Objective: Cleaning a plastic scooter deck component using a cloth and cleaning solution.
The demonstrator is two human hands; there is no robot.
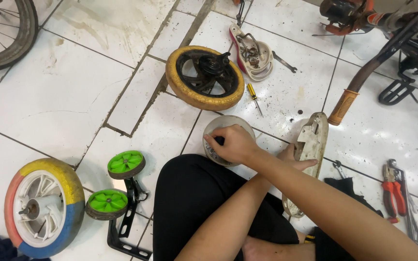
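Observation:
I sit on a white tiled floor with my arms crossed. My right hand point(231, 143) reaches left over a round grey dish point(218, 124) in front of my black-clad knee point(194, 198). Its fingertips pinch a small dark part at the dish's rim. My left hand point(290, 157) passes under the right arm. It grips the lower edge of a long, dirty white chain guard point(311, 140) that stands on edge to the right of the dish.
Beyond the dish lie a small yellow-tyred wheel point(204, 77), a yellow-handled screwdriver point(253, 94), a second guard holding parts point(252, 53) and a wrench point(284, 62). Green training wheels point(124, 164) and a multicoloured wheel point(44, 208) are at left. Red pliers point(393, 188) and an orange-gripped handlebar point(343, 107) are at right.

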